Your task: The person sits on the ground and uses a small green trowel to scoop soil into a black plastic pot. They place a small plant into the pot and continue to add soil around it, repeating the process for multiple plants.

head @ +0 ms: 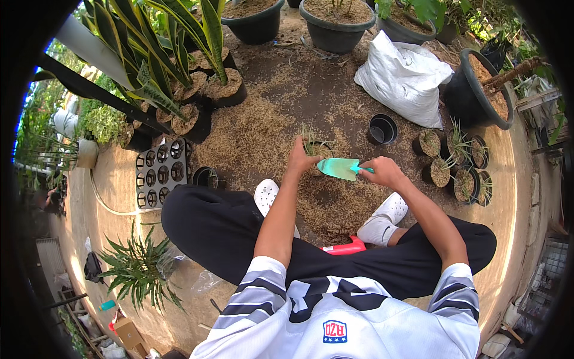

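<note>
A teal hand trowel [337, 168] is in my right hand [381, 172], gripped by its handle, with the blade pointing left. The blade lies over the near side of a small black pot [331, 148], hiding part of it. My left hand [301, 157] is around the pot's left side, its thumb near the trowel tip. Thin grey-green leaves of a small plant [309, 138] rise from this pot. Loose husk-like material [325, 206] covers the ground below, between my white clogs [266, 194].
A white woven sack [403, 78] and an unplanted black pot [382, 129] stand ahead to the right. Several small potted plants [457, 143] cluster at right. On the left are a grey pot tray [162, 172] and snake plants [152, 49]. A red stool [345, 248] shows beneath me.
</note>
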A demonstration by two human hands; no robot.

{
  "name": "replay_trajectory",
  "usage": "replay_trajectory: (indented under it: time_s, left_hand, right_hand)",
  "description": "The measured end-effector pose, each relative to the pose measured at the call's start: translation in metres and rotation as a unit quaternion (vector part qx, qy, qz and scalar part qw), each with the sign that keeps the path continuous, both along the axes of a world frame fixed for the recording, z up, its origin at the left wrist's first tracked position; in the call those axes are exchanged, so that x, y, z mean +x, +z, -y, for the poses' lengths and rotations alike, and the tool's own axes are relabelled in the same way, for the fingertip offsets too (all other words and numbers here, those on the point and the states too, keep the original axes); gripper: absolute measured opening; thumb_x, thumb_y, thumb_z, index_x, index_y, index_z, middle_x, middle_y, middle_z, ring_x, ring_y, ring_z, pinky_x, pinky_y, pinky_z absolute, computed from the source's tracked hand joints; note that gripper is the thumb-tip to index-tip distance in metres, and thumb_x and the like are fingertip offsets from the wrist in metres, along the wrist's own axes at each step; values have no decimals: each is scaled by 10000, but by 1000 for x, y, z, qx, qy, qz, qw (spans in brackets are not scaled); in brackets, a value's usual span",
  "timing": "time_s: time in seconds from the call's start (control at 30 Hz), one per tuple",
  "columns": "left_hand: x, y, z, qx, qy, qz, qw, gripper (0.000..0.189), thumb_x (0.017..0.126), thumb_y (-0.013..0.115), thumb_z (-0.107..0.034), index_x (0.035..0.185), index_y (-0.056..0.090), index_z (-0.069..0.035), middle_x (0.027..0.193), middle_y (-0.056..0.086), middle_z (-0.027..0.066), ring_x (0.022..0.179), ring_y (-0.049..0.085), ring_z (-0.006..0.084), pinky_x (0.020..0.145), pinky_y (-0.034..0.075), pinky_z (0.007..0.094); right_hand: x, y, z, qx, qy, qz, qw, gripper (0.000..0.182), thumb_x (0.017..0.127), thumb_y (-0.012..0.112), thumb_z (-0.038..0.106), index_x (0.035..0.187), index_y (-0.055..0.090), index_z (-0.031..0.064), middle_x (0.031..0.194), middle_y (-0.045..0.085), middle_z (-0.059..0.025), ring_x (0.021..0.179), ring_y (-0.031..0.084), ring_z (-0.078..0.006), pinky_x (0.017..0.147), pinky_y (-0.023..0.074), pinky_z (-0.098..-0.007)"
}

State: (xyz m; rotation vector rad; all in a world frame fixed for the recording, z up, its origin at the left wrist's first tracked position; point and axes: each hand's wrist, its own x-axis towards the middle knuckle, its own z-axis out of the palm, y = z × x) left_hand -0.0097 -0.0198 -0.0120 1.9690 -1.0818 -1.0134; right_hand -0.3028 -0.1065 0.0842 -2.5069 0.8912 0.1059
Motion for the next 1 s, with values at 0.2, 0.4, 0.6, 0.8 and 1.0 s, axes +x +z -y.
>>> replay_trajectory:
  time_s: [0.2,0.4,0.6,0.8,1.0]
  left_hand:
    - [-8,2,14,41,6,95,995,1067,716,895,-272,1540,231,-133,1273,636,232,1183,614,399,990,493,474]
    - [-16,25,33,68,-1,97,993,1105,736,886,-261,1574,169,-186,1171,692,212,1072,669,396,913,527,492]
    - [-11,8,46,48,22,69,996,1059,762,867,-242,1572,187,-193,1177,691,166,1101,658,364,923,520,480]
    - [-15,14,52,32,55,16,998,894,799,838,-217,1524,316,-188,1155,697,107,1057,671,312,925,520,445]
    - [-2,9,43,-22,41,-56,997,545,803,829,-225,1282,603,-97,1009,692,163,940,680,313,836,532,427]
  right_hand:
    - [2,1,-2,20,-18,-2,1000,332,902,652,387,1049,773,116,827,719,-183,790,689,-376,737,550,-479]
    - [7,7,-3,32,0,-42,999,336,905,643,392,1070,766,126,832,717,-195,799,691,-380,752,551,-483]
    - [15,8,-8,65,-6,-2,998,322,910,656,358,1065,760,95,899,731,-187,845,701,-373,773,551,-458]
    - [20,15,-3,78,-12,21,997,273,907,675,305,1044,765,86,888,730,-185,818,700,-369,744,546,-446]
    - [22,2,12,61,35,-10,998,296,921,668,317,1054,760,70,887,727,-186,812,701,-367,738,545,-443]
